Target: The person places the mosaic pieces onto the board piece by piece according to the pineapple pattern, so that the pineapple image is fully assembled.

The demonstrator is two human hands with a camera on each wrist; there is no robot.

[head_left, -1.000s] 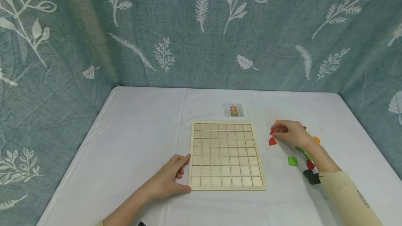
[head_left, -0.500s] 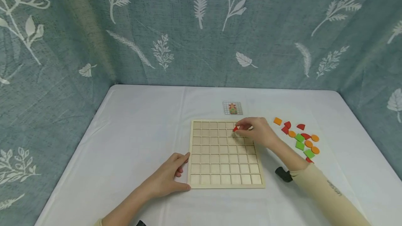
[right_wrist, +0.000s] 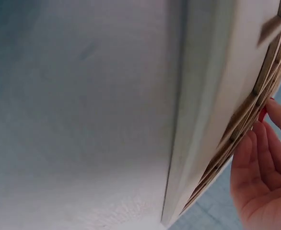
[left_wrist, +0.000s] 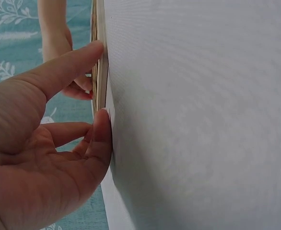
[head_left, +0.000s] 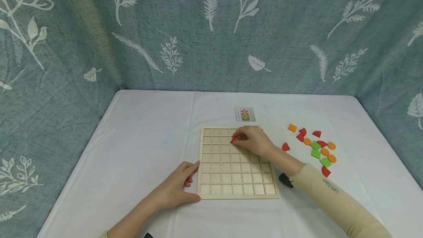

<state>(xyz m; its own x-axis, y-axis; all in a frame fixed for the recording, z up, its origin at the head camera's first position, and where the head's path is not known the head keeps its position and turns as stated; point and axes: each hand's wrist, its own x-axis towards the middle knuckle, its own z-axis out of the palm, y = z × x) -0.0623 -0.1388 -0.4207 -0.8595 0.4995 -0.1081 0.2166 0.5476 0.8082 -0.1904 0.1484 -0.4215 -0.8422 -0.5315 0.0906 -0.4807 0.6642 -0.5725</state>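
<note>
A pale wooden grid board (head_left: 238,196) with rows of square cells lies on the white table. My right hand (head_left: 255,141) pinches a small red piece (head_left: 233,140) between thumb and fingertips over the board's upper part. Its exact shape is mostly hidden by the fingers. In the right wrist view, the red piece (right_wrist: 263,113) is close to the grid ridges. My left hand (head_left: 176,188) touches the board's left edge, thumb near the lower corner and forefinger higher up. The left wrist view shows thumb and fingertips of that hand (left_wrist: 49,158) against the board's side (left_wrist: 102,72).
Right of the board lie loose flat pieces: a red quarter-circle (head_left: 286,146), an orange square (head_left: 292,127), green squares (head_left: 325,162) and orange rounds (head_left: 332,158). A small pattern card (head_left: 245,114) lies behind the board. A leaf-print curtain (head_left: 211,65) hangs behind the table.
My right hand has moved left from the loose pieces to the board, carrying a red piece, then further left across the upper cells. The left hand has stayed at the board's edge.
</note>
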